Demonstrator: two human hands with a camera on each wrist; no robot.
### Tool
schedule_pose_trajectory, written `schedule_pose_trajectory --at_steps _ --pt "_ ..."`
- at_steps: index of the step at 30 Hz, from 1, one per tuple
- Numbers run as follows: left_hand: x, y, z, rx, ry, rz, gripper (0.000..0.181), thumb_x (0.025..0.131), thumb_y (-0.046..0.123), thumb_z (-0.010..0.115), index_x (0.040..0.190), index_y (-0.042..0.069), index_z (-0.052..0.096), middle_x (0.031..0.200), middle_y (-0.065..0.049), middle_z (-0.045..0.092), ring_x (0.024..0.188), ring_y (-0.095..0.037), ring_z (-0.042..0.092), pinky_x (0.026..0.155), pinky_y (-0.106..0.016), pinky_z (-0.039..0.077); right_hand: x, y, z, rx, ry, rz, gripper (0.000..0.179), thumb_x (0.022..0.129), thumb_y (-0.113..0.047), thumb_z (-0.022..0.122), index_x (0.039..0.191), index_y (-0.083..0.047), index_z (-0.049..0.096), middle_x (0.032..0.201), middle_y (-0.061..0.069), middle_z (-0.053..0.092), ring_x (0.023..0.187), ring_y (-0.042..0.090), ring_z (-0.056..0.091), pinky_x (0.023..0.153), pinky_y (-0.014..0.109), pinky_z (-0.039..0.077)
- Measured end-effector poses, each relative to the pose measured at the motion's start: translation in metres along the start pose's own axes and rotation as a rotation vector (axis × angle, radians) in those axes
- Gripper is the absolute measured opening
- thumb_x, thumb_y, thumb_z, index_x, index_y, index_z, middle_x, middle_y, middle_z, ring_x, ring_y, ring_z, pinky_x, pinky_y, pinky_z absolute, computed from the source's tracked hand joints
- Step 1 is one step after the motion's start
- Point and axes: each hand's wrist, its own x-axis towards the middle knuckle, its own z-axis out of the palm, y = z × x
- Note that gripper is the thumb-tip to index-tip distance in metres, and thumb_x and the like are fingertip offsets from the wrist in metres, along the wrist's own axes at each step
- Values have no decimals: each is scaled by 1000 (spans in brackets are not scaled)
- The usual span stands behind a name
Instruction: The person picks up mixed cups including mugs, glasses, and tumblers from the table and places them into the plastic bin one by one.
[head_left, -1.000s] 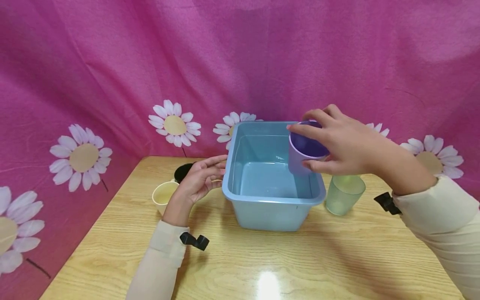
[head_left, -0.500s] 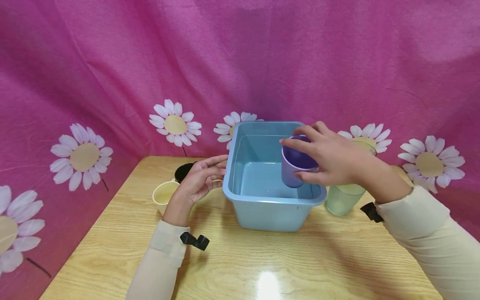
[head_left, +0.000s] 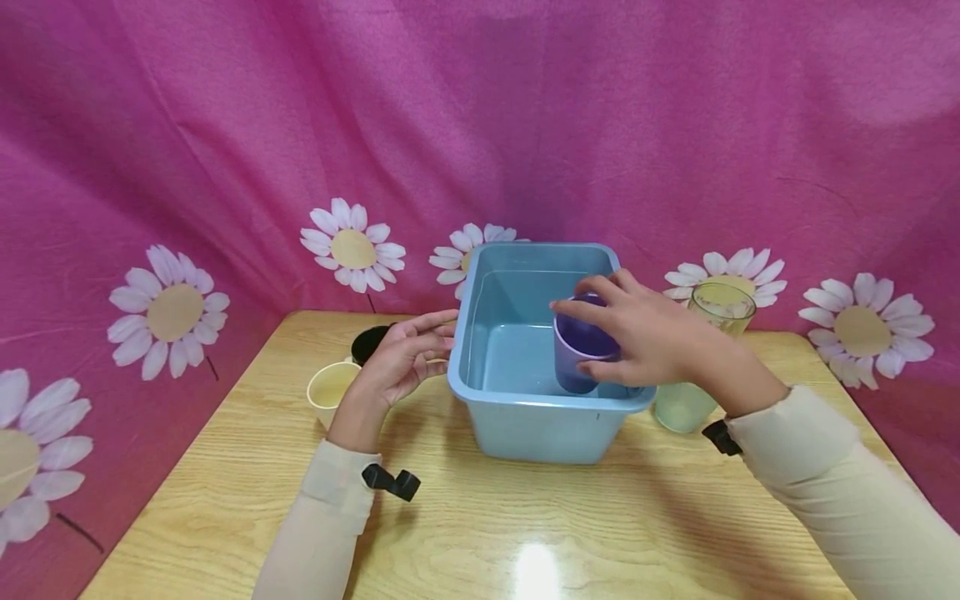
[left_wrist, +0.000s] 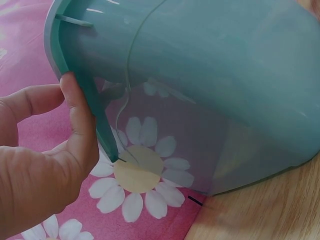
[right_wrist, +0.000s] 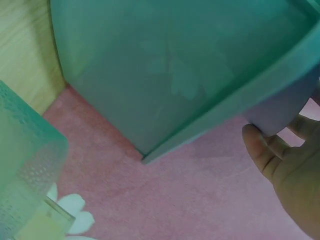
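Observation:
My right hand [head_left: 641,333] grips a purple cup [head_left: 567,365] by its rim, fingers on the far side and thumb on the near side. The cup is upright inside the right part of a blue plastic basin [head_left: 551,402]; whether its base touches the bottom is hidden. In the right wrist view the cup [right_wrist: 282,107] shows partly beyond the basin's rim. My left hand [head_left: 397,362] is at the basin's left side. Its fingertips touch the rim from outside in the left wrist view, where the fingers [left_wrist: 77,102] are lightly bent.
Left of the basin stand a cream cup [head_left: 330,392] and a black cup [head_left: 367,342], partly hidden by my left hand. On the right are a translucent green cup [head_left: 681,408] and a clear patterned glass [head_left: 722,305]. A pink flowered cloth [head_left: 480,125] hangs behind the wooden table [head_left: 465,533].
My right hand has carried the purple cup left and lower into the basin, uncovering the clear glass at the right. The left hand has stayed at the basin's side.

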Motion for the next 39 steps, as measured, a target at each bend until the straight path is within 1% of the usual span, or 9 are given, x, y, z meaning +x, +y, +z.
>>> schedule_pose_trajectory --at_steps 3,10,17,23,27,31,39 --pt "0 0 0 -4 -1 -1 51 98 -5 55 149 -3 47 114 -11 68 82 -18 71 77 -31 62 0 0 5 5 -22 6 66 87 -44 73 146 -20 57 132 13 55 111 32 50 80 44 52" --pt "0 0 0 -3 4 -2 52 98 -5 55 149 -3 47 114 -11 68 82 -18 72 77 -32 62 2 2 13 15 -60 0 67 86 -44 74 146 -19 57 130 13 56 103 29 49 76 41 49" --pt "1 1 1 -9 2 1 52 98 -4 55 149 -3 47 112 -10 69 81 -17 71 76 -30 61 5 0 20 18 -131 33 71 85 -46 77 147 -19 56 132 14 56 106 31 49 78 44 52" --pt "-1 2 1 -12 9 -7 51 99 -4 55 149 -2 47 111 -8 70 81 -17 71 76 -30 62 7 -1 24 24 -190 59 72 85 -45 78 148 -20 55 132 12 55 109 29 48 75 44 55" --pt "0 2 1 -17 17 -11 50 99 -4 55 148 -2 48 112 -9 70 80 -17 71 76 -31 62 7 0 25 32 -221 73 74 84 -47 79 149 -21 55 132 11 55 109 28 49 75 43 55" --pt "0 2 1 -12 18 -12 50 99 -3 56 148 -2 48 113 -9 70 81 -18 70 77 -31 62 9 -1 26 34 -247 85 77 81 -49 82 148 -22 55 131 10 55 108 27 49 71 40 54" --pt "0 0 1 -16 17 -11 51 98 -4 56 148 -3 48 109 -8 70 80 -18 71 77 -31 62 10 -2 30 36 -307 121 74 79 -49 82 145 -25 58 128 6 56 106 26 51 78 41 54"
